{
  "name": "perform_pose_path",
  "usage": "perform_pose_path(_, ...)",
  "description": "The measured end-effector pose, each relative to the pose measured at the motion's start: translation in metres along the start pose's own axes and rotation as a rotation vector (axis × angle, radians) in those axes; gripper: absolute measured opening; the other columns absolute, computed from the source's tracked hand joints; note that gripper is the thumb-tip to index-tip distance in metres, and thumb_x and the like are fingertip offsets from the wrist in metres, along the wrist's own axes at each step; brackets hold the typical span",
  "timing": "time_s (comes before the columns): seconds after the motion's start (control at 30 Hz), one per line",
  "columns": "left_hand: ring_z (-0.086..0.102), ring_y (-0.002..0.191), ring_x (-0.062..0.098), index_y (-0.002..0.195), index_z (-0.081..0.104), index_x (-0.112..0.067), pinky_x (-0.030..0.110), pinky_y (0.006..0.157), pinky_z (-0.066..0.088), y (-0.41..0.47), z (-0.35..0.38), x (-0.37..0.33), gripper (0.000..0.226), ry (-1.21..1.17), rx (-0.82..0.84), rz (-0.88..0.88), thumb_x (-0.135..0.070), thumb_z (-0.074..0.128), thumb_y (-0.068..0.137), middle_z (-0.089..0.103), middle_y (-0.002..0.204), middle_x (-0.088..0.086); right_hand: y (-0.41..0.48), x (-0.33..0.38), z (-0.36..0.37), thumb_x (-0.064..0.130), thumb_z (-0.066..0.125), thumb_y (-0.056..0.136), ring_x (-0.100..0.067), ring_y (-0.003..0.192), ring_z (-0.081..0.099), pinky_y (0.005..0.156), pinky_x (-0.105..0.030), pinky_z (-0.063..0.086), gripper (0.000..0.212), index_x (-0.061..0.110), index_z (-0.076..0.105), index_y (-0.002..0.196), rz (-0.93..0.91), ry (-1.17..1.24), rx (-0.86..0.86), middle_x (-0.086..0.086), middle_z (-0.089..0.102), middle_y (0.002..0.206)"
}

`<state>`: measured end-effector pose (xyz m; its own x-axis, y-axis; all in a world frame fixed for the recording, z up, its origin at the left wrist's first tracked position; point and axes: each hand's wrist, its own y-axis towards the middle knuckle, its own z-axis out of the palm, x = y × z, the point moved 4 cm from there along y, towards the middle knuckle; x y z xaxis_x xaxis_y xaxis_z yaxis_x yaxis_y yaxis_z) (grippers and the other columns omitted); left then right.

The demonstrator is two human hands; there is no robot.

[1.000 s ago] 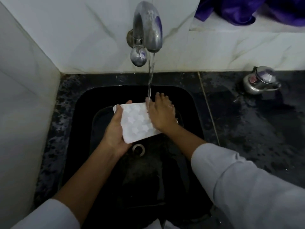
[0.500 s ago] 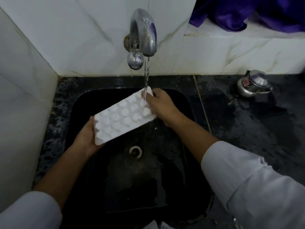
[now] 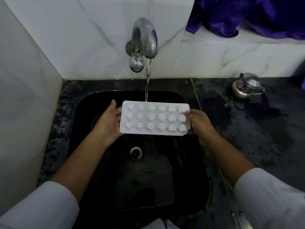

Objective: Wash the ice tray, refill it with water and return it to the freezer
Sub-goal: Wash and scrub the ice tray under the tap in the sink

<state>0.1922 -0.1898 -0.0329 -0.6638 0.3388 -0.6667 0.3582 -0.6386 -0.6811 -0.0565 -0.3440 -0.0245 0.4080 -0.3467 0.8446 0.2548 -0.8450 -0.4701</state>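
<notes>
Grip: left hand curls round the left short end of the ice tray, thumb up by the far corner and fingers beneath. Right hand pinches the right short end, thumb on top. Both grasps are closed on the tray, and I see no slack.

Tray sits roughly level over the black sink, above and beyond the drain. Water stream from the faucet lands on the tray's far edge, left of centre.

I cannot tell whether the moulded shapes face up as cavities or show the underside.

Progress, my reading: rinse under way and wash not confirmed complete. I see no pooled water in the cells, so the refill looks undone. Freezer is not in view, so the return is wholly outstanding.

Metal pot stands far right on the wet counter.
</notes>
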Motion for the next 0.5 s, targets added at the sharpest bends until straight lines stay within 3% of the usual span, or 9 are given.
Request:
perform_pose_path(0.1,0.076,0.107,0.028,0.129,0.066,-0.010,0.046,0.085,0.058,-0.014,0.008,-0.017,0.071,0.032,0.049,0.068,-0.067,0.032,0.104,0.077,0.121,0.012,-0.001,-0.007,0.002,0.020,0.052,0.107,-0.021,0.077,0.070,0.057,-0.034,0.058,0.020,0.016,0.067,0.094,0.063,0.020,-0.010,-0.006,0.071,0.093)
perform_pose_path(0.2,0.074,0.114,0.025,0.135,0.062,-0.009,0.045,0.091,0.057,-0.025,0.004,-0.032,0.078,-0.001,0.080,0.136,-0.072,0.031,0.102,0.075,0.126,0.010,-0.001,-0.004,0.017,0.013,0.050,0.104,-0.021,0.075,0.070,0.052,-0.030,0.056,0.020,0.012,0.068,0.095,0.082,0.006,0.027,-0.007,0.071,0.090)
perform_pose_path(0.33,0.071,0.119,0.025,0.140,0.057,-0.005,0.043,0.098,0.056,-0.038,-0.020,-0.049,0.081,-0.131,0.060,0.261,-0.073,0.034,0.101,0.073,0.129,0.011,-0.007,0.015,0.049,0.011,0.054,0.100,-0.026,0.081,0.073,0.065,-0.040,0.064,0.023,0.004,0.072,0.112,0.069,0.007,0.127,-0.015,0.076,0.103)
perform_pose_path(0.43,0.068,0.124,0.024,0.148,0.051,-0.003,0.043,0.104,0.054,-0.043,-0.045,-0.055,0.083,-0.219,0.001,0.330,-0.070,0.034,0.102,0.069,0.136,0.010,-0.014,0.037,0.064,0.006,0.052,0.100,-0.028,0.086,0.073,0.073,-0.044,0.064,0.020,0.009,0.071,0.107,-0.037,-0.010,0.191,-0.018,0.075,0.109)
perform_pose_path(0.5,0.065,0.125,0.023,0.151,0.047,-0.002,0.041,0.099,0.055,-0.041,-0.058,-0.054,0.082,-0.255,-0.031,0.339,-0.068,0.033,0.104,0.062,0.144,0.009,-0.019,0.052,0.065,0.002,0.054,0.097,-0.030,0.095,0.073,0.075,-0.046,0.066,0.024,0.014,0.065,0.115,-0.112,-0.019,0.212,-0.014,0.072,0.114)
